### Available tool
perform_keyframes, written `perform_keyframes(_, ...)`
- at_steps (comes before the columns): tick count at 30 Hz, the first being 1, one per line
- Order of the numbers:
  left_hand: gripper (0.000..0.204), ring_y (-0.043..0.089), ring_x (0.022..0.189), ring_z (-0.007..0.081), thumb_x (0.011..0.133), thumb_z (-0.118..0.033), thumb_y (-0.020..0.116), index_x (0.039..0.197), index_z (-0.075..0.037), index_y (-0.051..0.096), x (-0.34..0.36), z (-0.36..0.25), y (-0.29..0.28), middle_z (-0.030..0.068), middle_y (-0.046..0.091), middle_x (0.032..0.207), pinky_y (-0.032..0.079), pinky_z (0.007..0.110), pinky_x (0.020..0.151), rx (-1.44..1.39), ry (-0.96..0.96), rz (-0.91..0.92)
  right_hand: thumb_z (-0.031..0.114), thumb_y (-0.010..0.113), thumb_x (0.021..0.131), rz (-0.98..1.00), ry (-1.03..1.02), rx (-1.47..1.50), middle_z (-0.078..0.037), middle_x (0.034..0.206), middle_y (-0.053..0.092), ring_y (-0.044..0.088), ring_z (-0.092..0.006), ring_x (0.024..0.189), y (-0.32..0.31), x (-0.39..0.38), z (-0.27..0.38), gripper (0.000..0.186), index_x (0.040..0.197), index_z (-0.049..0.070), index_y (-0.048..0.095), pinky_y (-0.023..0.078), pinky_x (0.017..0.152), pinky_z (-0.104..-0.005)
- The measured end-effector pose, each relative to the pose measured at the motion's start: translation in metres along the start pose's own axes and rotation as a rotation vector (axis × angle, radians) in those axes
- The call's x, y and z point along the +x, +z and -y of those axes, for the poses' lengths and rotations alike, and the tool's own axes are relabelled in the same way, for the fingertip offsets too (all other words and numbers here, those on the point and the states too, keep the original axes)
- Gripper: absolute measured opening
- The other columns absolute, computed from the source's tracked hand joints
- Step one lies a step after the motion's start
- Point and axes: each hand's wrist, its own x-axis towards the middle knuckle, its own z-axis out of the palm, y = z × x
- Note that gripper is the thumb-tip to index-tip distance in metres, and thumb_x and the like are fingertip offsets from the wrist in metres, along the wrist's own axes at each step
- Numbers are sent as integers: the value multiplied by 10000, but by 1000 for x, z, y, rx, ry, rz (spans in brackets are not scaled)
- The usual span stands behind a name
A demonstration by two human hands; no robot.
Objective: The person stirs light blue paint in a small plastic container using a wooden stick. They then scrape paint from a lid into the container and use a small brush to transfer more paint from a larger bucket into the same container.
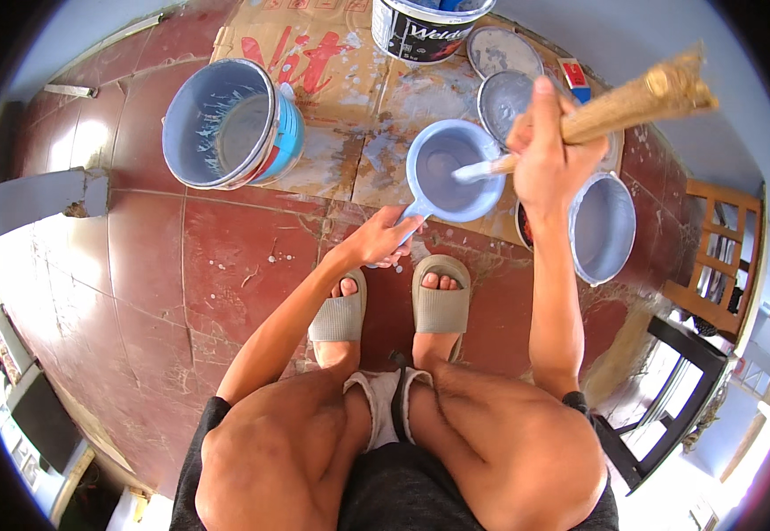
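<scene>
My left hand is closed round the handle of a light blue dipper, holding it near the front edge of the cardboard. Pale grey-blue paint lies in the dipper. In my right hand, raised on the right, is a rough wooden stick that points down to the left. Its lower end is coated with pale paint and reaches over the dipper's bowl; whether the tip touches the paint I cannot tell. My thumb or a finger lies along the stick's upper side.
Paint-stained cardboard covers part of the red floor. On it stand a paint-streaked bucket at left, a black-labelled bucket at the back and two round lids. A pale tub is beside my right forearm; a wooden chair stands far right.
</scene>
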Motion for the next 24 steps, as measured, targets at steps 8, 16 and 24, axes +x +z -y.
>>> perform_keyframes(8, 337, 340, 423, 65, 1008, -373, 457, 974, -38, 476, 1, 2, 0, 3, 424, 603, 255, 239, 367, -24, -23, 10, 198, 587, 945, 29, 37, 74, -21, 449, 500, 460, -95, 390, -5, 2, -5, 473, 508, 30, 511, 344, 399, -271)
perform_keyframes(16, 327, 331, 415, 68, 1006, -371, 458, 977, -46, 472, 3, 2, -2, 2, 416, 586, 259, 244, 366, -32, -14, 35, 196, 601, 949, 35, 37, 106, -23, 451, 494, 465, -85, 395, -3, 3, -7, 471, 525, 13, 507, 334, 381, -272)
perform_keyframes(24, 324, 334, 422, 72, 1005, -364, 461, 982, -42, 471, 3, 2, 0, 5, 415, 587, 258, 242, 370, -38, -16, 6, 188, 578, 954, -54, 44, 93, -21, 446, 460, 435, -92, 377, -8, 6, -12, 478, 511, 45, 466, 320, 378, -265)
